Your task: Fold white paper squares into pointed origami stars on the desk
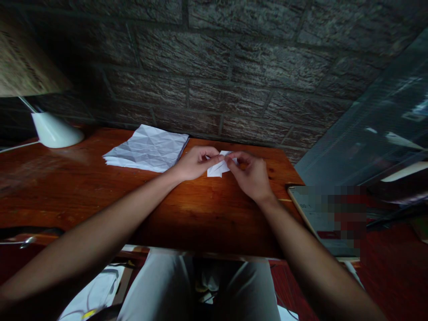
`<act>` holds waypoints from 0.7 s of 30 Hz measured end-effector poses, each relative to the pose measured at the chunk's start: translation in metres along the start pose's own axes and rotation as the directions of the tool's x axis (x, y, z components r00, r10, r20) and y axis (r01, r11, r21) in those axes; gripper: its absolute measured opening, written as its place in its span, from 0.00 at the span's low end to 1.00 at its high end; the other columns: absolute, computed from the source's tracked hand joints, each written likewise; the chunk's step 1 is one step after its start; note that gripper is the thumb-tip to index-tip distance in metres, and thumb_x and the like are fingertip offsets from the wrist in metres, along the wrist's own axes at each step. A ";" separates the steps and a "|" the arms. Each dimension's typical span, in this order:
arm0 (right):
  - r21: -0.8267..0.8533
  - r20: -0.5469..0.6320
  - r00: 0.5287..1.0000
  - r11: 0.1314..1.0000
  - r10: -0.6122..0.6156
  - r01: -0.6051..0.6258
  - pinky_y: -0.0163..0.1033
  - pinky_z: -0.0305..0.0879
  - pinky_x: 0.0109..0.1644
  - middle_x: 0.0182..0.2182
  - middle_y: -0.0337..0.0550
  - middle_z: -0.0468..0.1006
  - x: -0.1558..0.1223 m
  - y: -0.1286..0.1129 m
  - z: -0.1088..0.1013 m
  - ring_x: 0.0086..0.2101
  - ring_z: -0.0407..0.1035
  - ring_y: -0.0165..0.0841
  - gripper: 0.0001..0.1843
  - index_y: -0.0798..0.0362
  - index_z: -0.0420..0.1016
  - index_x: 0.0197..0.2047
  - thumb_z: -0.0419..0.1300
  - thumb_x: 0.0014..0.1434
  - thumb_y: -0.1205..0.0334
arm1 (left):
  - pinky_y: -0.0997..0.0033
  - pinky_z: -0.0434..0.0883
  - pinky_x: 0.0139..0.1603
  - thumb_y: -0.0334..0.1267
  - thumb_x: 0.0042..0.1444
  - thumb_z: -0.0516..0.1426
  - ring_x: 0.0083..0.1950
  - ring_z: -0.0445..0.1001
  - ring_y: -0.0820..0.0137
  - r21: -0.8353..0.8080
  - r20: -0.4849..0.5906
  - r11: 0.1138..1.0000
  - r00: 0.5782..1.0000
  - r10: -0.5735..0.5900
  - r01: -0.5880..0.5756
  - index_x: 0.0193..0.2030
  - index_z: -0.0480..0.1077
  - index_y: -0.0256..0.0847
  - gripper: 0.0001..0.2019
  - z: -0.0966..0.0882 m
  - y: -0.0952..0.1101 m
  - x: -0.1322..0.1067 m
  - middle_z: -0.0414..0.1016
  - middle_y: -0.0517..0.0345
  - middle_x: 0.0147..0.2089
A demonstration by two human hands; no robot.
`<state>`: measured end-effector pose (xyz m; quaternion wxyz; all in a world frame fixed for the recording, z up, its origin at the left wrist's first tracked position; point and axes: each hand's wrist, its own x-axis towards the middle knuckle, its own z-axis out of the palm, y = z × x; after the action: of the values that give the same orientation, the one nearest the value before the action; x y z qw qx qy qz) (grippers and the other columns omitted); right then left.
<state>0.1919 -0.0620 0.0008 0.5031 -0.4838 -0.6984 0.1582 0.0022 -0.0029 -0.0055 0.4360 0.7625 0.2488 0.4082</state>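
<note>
Between my two hands is a small piece of folded white paper (216, 170), held just above the wooden desk. My left hand (197, 163) pinches its left upper part between thumb and fingers. On the other side, my right hand (251, 174) grips the right edge with thumb and index finger, the two thumbs close together. The fingers cover part of the paper, so its full shape is hidden. Left of my hands lies a stack of white paper sheets (147, 147), the top one marked with many crossing creases.
The brown wooden desk (200, 214) meets a dark stone-block wall (207, 67). A lamp with a white base (58, 129) stands at the far left. To the right sits a flat grey board-like thing (307, 209), partly pixelated. My legs (254, 290) are under the desk edge.
</note>
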 end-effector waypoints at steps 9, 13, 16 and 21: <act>0.365 0.048 0.997 0.927 0.069 -0.081 0.44 0.77 0.49 0.46 0.44 0.86 0.003 0.002 0.006 0.44 0.80 0.38 0.25 0.48 0.76 0.54 0.72 0.57 0.50 | 0.72 0.62 0.30 0.55 0.59 0.64 0.28 0.66 0.74 -0.050 -0.160 0.998 0.986 -0.037 0.029 0.30 0.75 0.38 0.20 0.007 0.008 -0.001 0.73 0.60 0.27; 0.454 0.090 0.991 0.881 0.101 -0.131 0.45 0.78 0.50 0.42 0.41 0.85 0.005 0.003 0.005 0.40 0.80 0.37 0.35 0.45 0.72 0.58 0.77 0.51 0.47 | 0.73 0.63 0.31 0.56 0.58 0.65 0.29 0.68 0.73 -0.115 -0.223 0.992 0.972 -0.071 0.046 0.30 0.75 0.39 0.20 0.009 0.009 -0.002 0.76 0.60 0.28; 0.441 0.083 0.988 0.884 0.132 -0.155 0.47 0.79 0.49 0.34 0.37 0.83 0.006 0.004 0.002 0.36 0.80 0.37 0.37 0.44 0.71 0.60 0.77 0.50 0.46 | 0.72 0.67 0.35 0.55 0.56 0.66 0.32 0.72 0.72 -0.148 -0.213 0.986 0.972 -0.102 0.071 0.31 0.78 0.38 0.19 0.010 0.012 -0.003 0.80 0.58 0.31; 0.421 0.086 0.987 0.892 0.139 -0.162 0.48 0.79 0.49 0.34 0.37 0.84 0.007 0.005 0.000 0.36 0.80 0.38 0.36 0.45 0.72 0.59 0.77 0.50 0.44 | 0.69 0.70 0.37 0.54 0.51 0.70 0.35 0.77 0.68 -0.194 -0.185 0.975 0.971 -0.149 0.113 0.32 0.80 0.38 0.19 0.010 0.017 -0.004 0.83 0.55 0.34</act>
<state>0.1941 -0.0541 0.0011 0.5640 -0.4102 -0.6205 0.3586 0.0086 -0.0187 0.0044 0.5030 0.6569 0.3027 0.4732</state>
